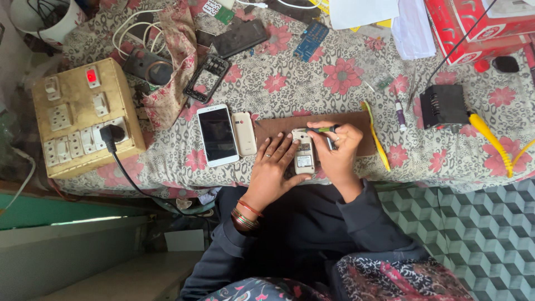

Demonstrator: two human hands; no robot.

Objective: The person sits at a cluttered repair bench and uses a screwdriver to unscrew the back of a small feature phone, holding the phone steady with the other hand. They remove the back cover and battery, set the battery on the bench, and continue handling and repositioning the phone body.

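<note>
A small white keypad phone (304, 153) lies back-up and opened on a brown board (278, 126) at the table's near edge. My left hand (274, 167) rests flat beside the phone, steadying it with thumb and fingers. My right hand (337, 150) grips a green-handled screwdriver (323, 129), its tip over the phone's top end. Just left of the board lie a beige back cover (244, 133) and a white smartphone (217, 135) with a dark screen.
A yellowed switch-and-socket box (83, 117) with a black plug stands at left. A phone frame (207, 78), a dark phone (241, 38), a blue circuit board (311, 40), a yellow tool (377, 136), a black box (443, 106) and red cartons (479, 28) lie on the floral cloth.
</note>
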